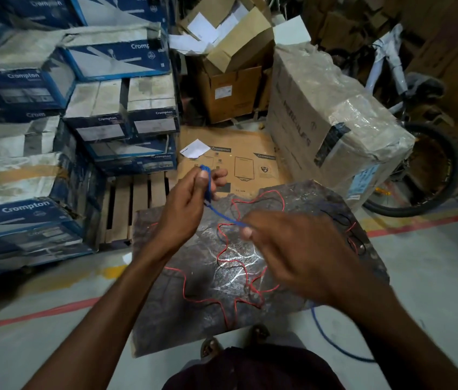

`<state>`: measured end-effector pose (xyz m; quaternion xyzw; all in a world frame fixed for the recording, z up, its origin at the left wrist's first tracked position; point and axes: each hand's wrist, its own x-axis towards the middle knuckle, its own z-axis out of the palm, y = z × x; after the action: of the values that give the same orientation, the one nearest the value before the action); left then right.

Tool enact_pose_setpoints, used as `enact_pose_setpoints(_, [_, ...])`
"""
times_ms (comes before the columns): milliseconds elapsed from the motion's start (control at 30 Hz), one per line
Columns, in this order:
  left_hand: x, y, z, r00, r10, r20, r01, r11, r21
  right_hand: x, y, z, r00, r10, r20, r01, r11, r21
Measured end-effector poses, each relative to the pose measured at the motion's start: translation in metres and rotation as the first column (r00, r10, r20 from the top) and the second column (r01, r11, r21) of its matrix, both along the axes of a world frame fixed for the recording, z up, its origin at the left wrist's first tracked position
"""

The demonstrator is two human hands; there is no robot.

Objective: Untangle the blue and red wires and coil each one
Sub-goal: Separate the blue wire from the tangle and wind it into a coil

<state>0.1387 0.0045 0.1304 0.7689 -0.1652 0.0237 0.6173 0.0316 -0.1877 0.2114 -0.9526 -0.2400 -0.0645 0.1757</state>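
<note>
the blue wire (225, 216) ran taut between both hands above the dark board (166, 319). the left hand (185, 209) had its fingers curled round a small bunch of blue loops, and the right hand (292, 249) pinched the strand lower down. the red wire (184, 288) lay loose and wavy on the board beneath them.

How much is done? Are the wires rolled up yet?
Not yet. A few blue wire loops sit in the left hand; the right hand pinches the next stretch, with blue trailing on the floor. The red wire lies uncoiled across the board, untouched.
</note>
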Motion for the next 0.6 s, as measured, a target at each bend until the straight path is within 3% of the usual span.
enact_pose_setpoints(100, [-0.014, 0.005, -0.001, 0.994, -0.101, 0.039, 0.09, 0.973, 0.21, 0.021, -0.018, 0.011, 0.991, -0.063, 0.114, 0.052, 0.994, 0.096])
enact_pose_setpoints(167, [-0.022, 0.004, -0.001, 0.98, -0.201, 0.001, 0.194, 0.946, 0.261, 0.038, -0.025, 0.013, 0.984, -0.086, 0.159, 0.06, 0.986, 0.157])
enact_pose_setpoints(333, [-0.036, 0.011, 0.016, 0.902, -0.391, -0.18, 0.376, 0.92, -0.112, 0.082, -0.028, -0.004, 0.963, -0.201, 0.179, 0.137, 0.939, 0.316])
enact_pose_setpoints(433, [-0.04, 0.018, 0.026, 0.877, -0.417, -0.239, 0.331, 0.885, -0.327, 0.098, -0.028, -0.026, 0.979, -0.18, 0.101, 0.126, 0.909, 0.398])
enact_pose_setpoints(600, [-0.043, 0.022, 0.035, 0.863, -0.435, -0.256, 0.242, 0.802, -0.547, 0.103, -0.014, -0.073, 0.985, -0.154, -0.078, 0.173, 0.865, 0.472])
